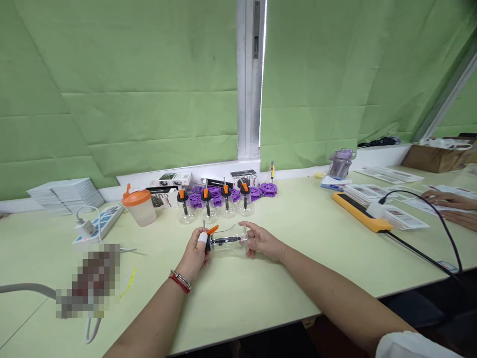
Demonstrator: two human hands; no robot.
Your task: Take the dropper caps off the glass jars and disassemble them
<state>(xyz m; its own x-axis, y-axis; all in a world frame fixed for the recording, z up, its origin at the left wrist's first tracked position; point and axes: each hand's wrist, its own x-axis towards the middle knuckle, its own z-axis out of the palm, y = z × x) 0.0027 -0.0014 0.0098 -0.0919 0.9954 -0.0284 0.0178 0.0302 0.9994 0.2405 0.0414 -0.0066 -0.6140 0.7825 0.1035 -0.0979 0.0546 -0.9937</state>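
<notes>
A transparent glass bottle [228, 238] with a black cap, an orange lever and a black rod inside lies sideways between my hands, just above or on the table. My left hand [197, 248], with a white wrap on the thumb, is closed around the cap end. My right hand [263, 241] grips the wide base end, its fingers curled at the rim. Behind them several similar glass bottles [208, 211] stand upright in a row, with black caps and orange levers. Purple plastic pieces [266, 190] lie behind that row.
To the left are an orange-lidded cup [139, 206], a white power strip [100, 223] and a paper stack [67, 195]. An orange power strip [357, 213] with a black cable lies right, beside printed sheets [404, 217]. Another person's hands [452, 199] rest at far right.
</notes>
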